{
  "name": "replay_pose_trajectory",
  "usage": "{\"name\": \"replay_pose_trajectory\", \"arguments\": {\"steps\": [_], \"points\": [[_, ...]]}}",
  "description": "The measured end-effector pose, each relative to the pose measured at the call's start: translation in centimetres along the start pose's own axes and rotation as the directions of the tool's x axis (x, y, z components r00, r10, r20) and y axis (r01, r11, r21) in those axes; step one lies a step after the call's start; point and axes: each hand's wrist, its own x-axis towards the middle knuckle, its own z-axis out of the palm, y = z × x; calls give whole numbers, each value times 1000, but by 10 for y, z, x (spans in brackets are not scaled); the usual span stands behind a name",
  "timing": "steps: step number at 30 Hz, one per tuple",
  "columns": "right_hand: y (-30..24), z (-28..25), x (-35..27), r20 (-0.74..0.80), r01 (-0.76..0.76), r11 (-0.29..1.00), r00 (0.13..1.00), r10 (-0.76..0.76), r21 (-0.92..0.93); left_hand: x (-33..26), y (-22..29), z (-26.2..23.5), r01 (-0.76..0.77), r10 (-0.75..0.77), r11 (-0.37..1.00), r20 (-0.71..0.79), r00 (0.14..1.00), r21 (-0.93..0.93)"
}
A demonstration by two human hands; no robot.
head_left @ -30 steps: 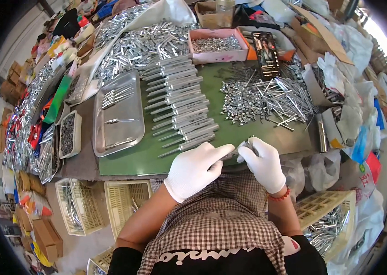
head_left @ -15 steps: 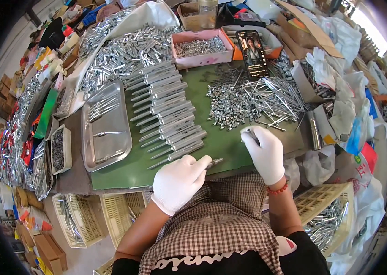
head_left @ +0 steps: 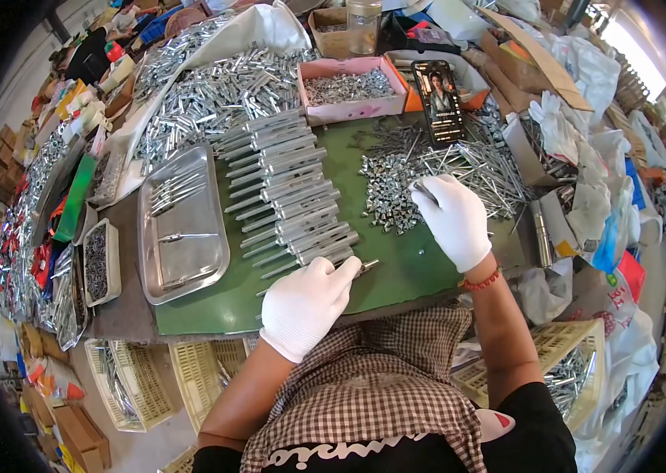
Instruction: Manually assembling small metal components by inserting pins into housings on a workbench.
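My left hand (head_left: 305,309), in a white glove, is closed around a metal rod (head_left: 370,266) whose end sticks out past the fingertips to the right. It rests at the table's near edge, below the lowest of a column of silver rods in sleeves (head_left: 301,189). My right hand (head_left: 454,222), also gloved, hovers at the near right side of a heap of small metal nuts (head_left: 390,191). Its fingers are pinched on a small dark grey metal piece (head_left: 425,191), its kind unclear. Thin metal pins (head_left: 498,177) lie heaped just beyond that hand.
A steel tray (head_left: 191,272) holding several thin pointed pieces lies left. Behind are a pile of metal sleeves (head_left: 226,98), a pink box (head_left: 353,117) of small parts and a phone (head_left: 442,106) propped upright. Plastic crates (head_left: 144,394) stand below the table edge.
My right hand has moved away from me, up to the edge of the nut heap. My left hand stays near the table edge with the rod, barely shifted.
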Motion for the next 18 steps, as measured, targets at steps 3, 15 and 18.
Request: {"name": "replay_pose_trajectory", "arguments": {"steps": [3,15,18], "points": [[2,3,16,40,37,998,999,-36,-44,2,-6,1,-26,26,1000,-9,1000,-8],[-3,12,56,137,90,987,988,-72,-131,8,-17,7,-47,48,998,-38,998,33],[-3,19,60,148,115,983,984,-94,-145,7,-10,10,-13,16,994,-25,1000,112]]}}
